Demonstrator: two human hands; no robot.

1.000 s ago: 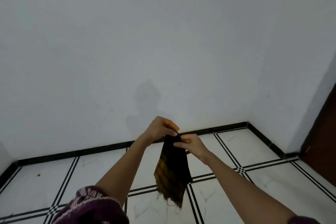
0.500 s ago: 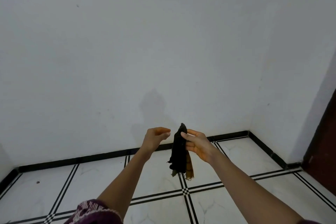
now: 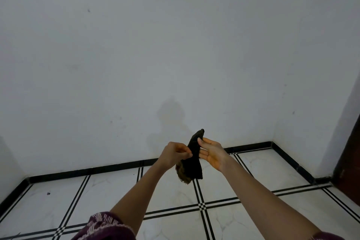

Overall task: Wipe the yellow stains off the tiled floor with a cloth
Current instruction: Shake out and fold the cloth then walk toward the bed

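Observation:
A dark cloth (image 3: 192, 161) with a yellow-brown fringe at its lower left hangs folded in the air, well above the white tiled floor (image 3: 171, 197). My left hand (image 3: 175, 153) pinches its left edge with thumb and fingers. My right hand (image 3: 211, 152) holds the cloth's upper part with the thumb, the palm facing up and the other fingers spread under it. The cloth's tip sticks up above my right thumb. No yellow stain shows on the visible tiles.
White walls meet in a corner at the far right, with a black skirting (image 3: 97, 171) along the floor. A dark brown door (image 3: 350, 161) stands at the right edge. A small dark speck (image 3: 48, 193) lies on the left tile. Black double lines cross the tiles.
The cloth went from hanging long and spread to folded short. My left hand let go of it, then took hold of its left edge again. My view tilted upward.

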